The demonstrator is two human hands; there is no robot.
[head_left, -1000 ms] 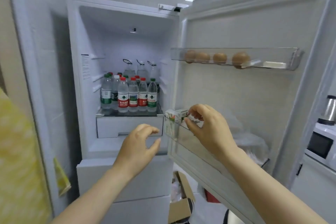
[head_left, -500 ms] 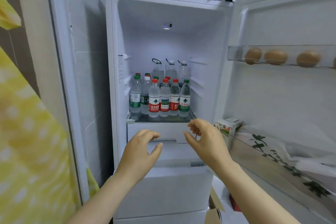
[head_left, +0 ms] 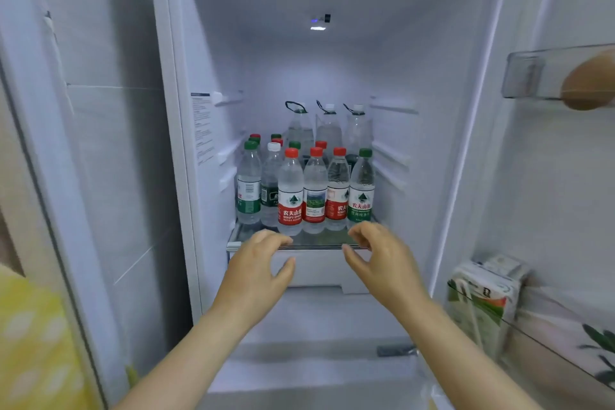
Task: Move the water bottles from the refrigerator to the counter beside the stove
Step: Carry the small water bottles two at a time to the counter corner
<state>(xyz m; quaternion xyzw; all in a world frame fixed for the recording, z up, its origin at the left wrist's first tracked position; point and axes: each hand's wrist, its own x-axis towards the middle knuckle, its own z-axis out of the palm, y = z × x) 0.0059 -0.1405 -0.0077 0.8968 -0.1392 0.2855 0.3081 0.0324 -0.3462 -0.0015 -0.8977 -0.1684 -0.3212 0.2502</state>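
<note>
Both hands have advanced since half a second ago, now at the glass shelf (head_left: pixel 239 245) edge. Left hand (head_left: pixel 258 271) and right hand (head_left: pixel 379 263): fingers spread and curled, holding nothing. Just beyond, water bottles (head_left: pixel 307 191) stand upright in rows on that shelf, untouched. Three larger handled bottles (head_left: pixel 327 128) stand behind them. Refrigerator door (head_left: pixel 549 176) open at right.

Egg (head_left: pixel 588 83) is sitting in the clear upper door bin (head_left: pixel 532 75) at right, only partly showing at the frame edge. Green-and-white carton (head_left: pixel 482 296) is standing upright in the lower door shelf (print too blurred to read). Yellow patterned fabric (head_left: pixel 36 343) is hanging at bottom left, outside the cabinet.
</note>
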